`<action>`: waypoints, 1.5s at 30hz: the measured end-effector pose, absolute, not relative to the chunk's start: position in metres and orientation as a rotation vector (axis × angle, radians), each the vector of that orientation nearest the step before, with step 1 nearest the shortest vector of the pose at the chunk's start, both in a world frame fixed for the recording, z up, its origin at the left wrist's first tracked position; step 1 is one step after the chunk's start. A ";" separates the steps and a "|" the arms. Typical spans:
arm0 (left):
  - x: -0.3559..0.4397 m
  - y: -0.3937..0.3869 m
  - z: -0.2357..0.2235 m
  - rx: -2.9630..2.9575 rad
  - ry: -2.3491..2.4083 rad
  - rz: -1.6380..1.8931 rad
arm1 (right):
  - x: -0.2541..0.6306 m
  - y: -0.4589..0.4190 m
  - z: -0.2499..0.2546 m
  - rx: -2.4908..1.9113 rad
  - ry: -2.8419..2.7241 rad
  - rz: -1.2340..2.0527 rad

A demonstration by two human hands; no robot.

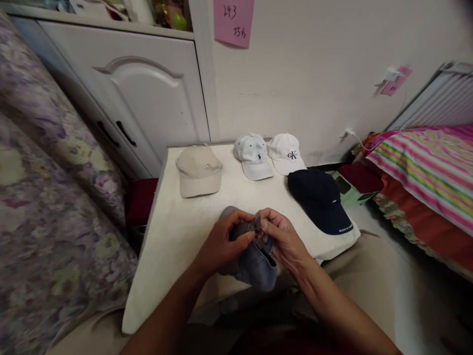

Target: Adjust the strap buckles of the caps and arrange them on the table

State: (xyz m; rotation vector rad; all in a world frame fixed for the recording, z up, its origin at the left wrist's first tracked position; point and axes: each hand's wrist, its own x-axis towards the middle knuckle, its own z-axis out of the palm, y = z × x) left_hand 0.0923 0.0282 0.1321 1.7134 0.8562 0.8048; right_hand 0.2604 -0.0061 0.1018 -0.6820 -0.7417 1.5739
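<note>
Both my hands grip a grey-blue cap [254, 266] over the near edge of a small white table [173, 236]. My left hand [223, 241] is closed around the cap's back. My right hand [283, 239] pinches the cap's strap, a small dark piece, between fingers and thumb. On the table lie a beige cap [198, 171] at the far left, a pale blue cap [253, 155], a white cap with a black logo [286, 153], and a navy cap [321, 199] at the right edge.
A floral-covered sofa [44, 197] fills the left side. A white cabinet [140, 103] stands behind the table. A bed with a striped cover [428, 172] is at the right. A pink note [233, 20] hangs on the wall.
</note>
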 end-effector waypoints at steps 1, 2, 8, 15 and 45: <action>0.091 0.029 0.132 1.656 0.811 0.779 | 0.261 -0.006 0.101 -0.680 -0.749 1.577; 0.090 0.029 0.132 1.596 0.767 0.755 | 0.261 -0.006 0.101 -0.678 -0.759 1.580; 0.089 0.031 0.120 1.232 0.654 0.670 | 0.261 -0.005 0.100 -0.683 -0.831 1.568; 0.094 0.029 0.112 1.041 0.656 0.711 | 0.262 -0.004 0.100 -0.788 -0.975 1.497; 0.098 0.031 0.112 1.071 0.501 0.745 | 0.276 -0.011 0.129 -1.027 -1.470 1.202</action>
